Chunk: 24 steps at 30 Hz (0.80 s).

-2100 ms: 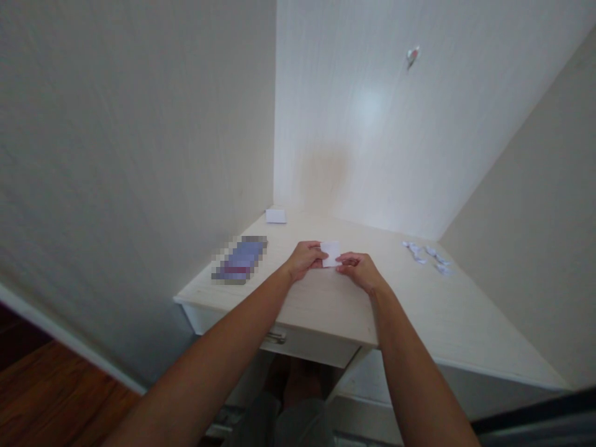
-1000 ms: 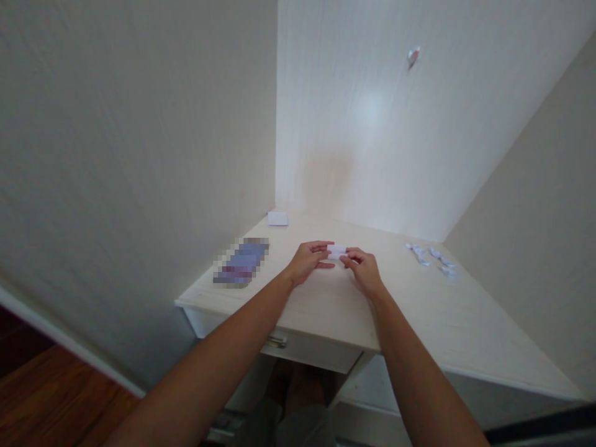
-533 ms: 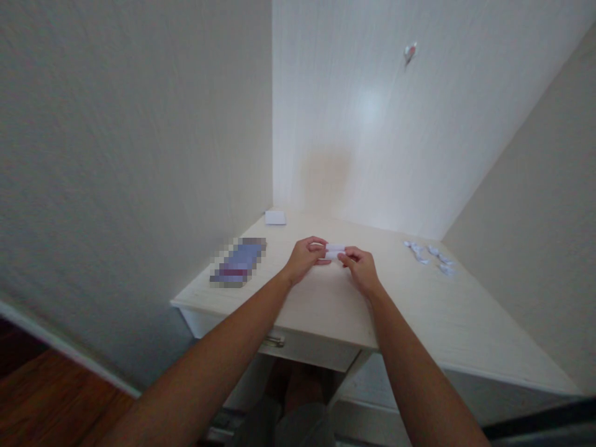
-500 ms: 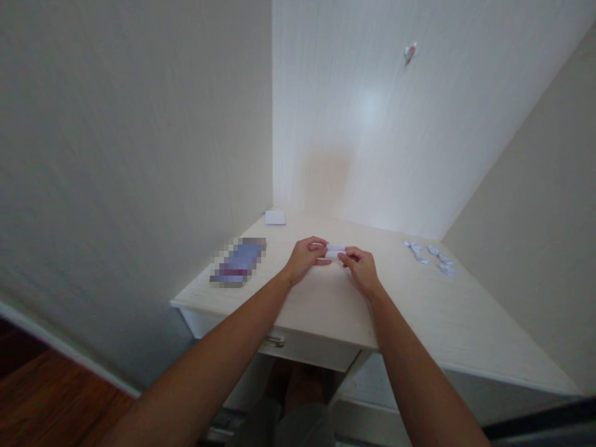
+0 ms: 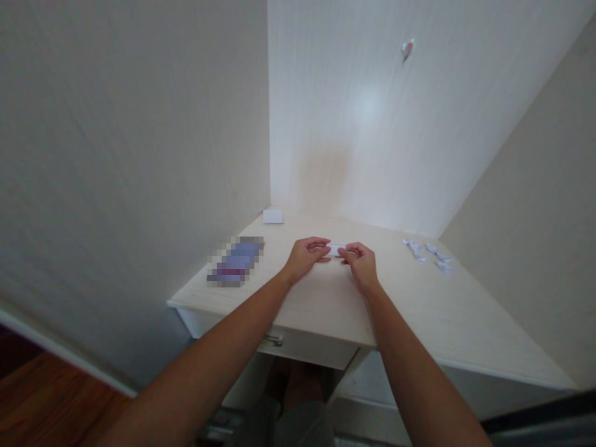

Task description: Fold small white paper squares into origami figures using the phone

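Observation:
A small strip of white paper (image 5: 336, 250) is stretched between my two hands, just above the white desk (image 5: 326, 298). My left hand (image 5: 307, 254) pinches its left end, with thumb in front and fingers behind. Its right end is held the same way by my right hand (image 5: 361, 262). Part of the paper is covered by my fingers. Off to the right lie several small twisted or folded white paper pieces (image 5: 431, 251).
A stack of white paper (image 5: 273, 216) lies in the desk's back left corner. Nearer, a blurred-out flat bluish object (image 5: 236, 261) rests by the left wall. The drawer handle (image 5: 272, 339) sits below the front edge. Walls rise behind and on both sides.
The paper between my hands now shows as one narrower band, where before two layers stood apart with a gap. Both hands keep their grip in nearly the same place.

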Each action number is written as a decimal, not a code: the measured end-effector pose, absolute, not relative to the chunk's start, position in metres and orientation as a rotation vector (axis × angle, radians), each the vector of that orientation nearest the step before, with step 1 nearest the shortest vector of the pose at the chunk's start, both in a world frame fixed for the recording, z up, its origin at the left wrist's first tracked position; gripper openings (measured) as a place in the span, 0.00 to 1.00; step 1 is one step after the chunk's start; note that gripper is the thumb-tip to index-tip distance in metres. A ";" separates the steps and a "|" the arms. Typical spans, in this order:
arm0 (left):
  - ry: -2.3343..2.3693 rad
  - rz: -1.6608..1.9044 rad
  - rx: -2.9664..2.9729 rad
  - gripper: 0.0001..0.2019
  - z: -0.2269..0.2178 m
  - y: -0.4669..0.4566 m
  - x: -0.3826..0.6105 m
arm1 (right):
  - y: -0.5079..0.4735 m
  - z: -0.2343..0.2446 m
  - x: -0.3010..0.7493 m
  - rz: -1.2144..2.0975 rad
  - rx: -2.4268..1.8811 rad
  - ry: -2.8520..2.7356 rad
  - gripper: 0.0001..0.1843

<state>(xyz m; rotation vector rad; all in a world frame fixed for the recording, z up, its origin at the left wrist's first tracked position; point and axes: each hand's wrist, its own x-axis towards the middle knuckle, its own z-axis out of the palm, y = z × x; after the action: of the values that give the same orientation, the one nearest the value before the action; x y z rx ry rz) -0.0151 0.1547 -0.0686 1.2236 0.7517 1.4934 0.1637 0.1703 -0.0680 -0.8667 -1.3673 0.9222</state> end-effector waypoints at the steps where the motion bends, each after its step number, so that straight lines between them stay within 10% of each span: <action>1: 0.755 1.496 1.223 0.24 -0.069 0.155 -0.015 | 0.171 -0.068 0.164 0.918 -0.859 -1.362 0.19; 24: 0.821 1.448 1.356 0.24 -0.063 0.152 -0.018 | 0.171 -0.065 0.172 0.831 -0.869 -1.544 0.18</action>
<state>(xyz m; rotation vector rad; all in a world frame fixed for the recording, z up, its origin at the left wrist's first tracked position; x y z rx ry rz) -0.0182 0.1517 -0.0635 1.3561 0.8207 1.4476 0.1716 0.1715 -0.0646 -0.8690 -1.5445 0.8314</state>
